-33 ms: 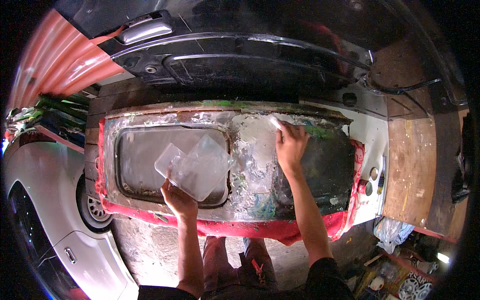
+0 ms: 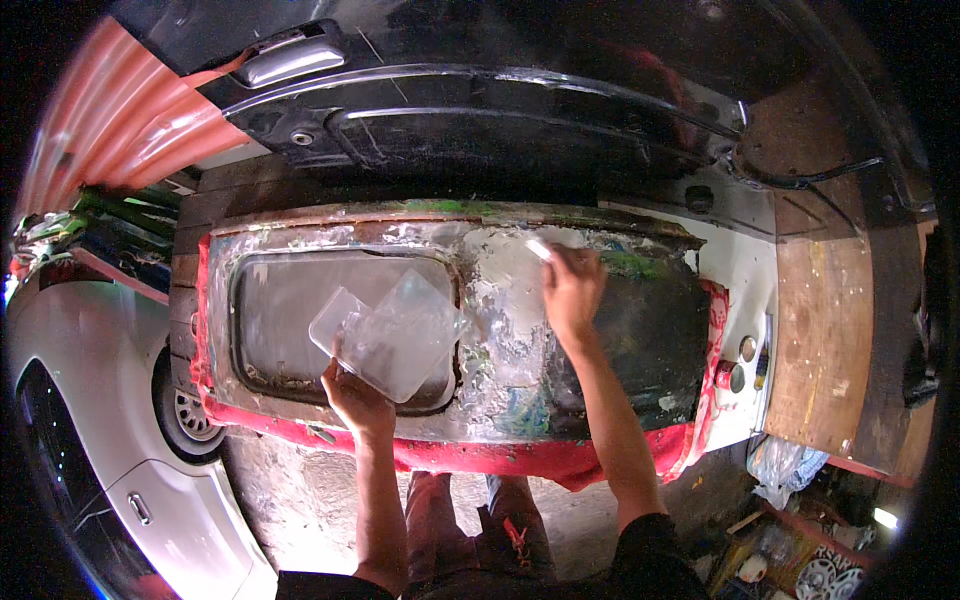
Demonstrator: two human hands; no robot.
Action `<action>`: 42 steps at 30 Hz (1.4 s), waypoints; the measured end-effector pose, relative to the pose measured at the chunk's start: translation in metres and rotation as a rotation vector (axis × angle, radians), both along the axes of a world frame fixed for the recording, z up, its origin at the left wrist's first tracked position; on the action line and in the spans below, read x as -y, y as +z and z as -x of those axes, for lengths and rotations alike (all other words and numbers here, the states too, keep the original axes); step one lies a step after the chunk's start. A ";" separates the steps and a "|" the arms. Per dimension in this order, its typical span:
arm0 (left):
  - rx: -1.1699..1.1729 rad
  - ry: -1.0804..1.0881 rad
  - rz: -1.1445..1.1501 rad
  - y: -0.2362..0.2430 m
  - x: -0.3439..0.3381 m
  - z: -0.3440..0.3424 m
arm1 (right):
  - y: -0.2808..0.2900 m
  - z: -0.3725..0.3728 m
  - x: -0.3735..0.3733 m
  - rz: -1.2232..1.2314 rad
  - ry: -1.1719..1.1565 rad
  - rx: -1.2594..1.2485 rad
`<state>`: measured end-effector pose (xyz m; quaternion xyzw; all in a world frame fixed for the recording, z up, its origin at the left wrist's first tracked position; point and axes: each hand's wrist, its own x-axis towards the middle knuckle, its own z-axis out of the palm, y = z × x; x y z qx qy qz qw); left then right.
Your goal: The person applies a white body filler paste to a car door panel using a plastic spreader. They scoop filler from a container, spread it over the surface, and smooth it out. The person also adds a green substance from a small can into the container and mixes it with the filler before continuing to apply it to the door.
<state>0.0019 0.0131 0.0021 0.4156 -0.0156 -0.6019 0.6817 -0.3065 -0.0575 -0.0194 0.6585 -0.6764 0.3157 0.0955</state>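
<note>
A weathered vehicle panel [image 2: 505, 330], patched with pale filler and flaked paint, lies on red cloth [image 2: 645, 450], a grey recessed opening at its left and a dark one at its right. My left hand [image 2: 358, 398] grips two translucent plastic plates [image 2: 400, 330] over the left recess, holding them by the lower edge. My right hand [image 2: 572, 290] has its fingers closed on a small white flat spreader [image 2: 539, 249], at the filler patch near the panel's far edge.
A black vehicle body [image 2: 520, 110] spans the far side. At left are a silver car [image 2: 130, 440] and pink corrugated sheet [image 2: 100, 110]. Wooden boards [image 2: 820, 350] stand at right, above bags [image 2: 780, 475] and assorted items. Small containers [image 2: 740, 372] sit beside the panel's right end.
My right hand has moved slightly left with the white spreader. My left hand and the plates look unchanged.
</note>
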 end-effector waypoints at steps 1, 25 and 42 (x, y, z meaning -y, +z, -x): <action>0.005 0.012 0.000 0.000 -0.002 0.002 | -0.005 -0.005 -0.005 -0.089 0.116 0.000; 0.032 0.110 0.036 -0.006 -0.053 0.039 | -0.015 0.030 -0.103 -0.262 0.717 0.118; 0.015 0.104 0.052 0.011 -0.035 0.047 | -0.010 0.031 -0.064 -0.018 0.476 0.154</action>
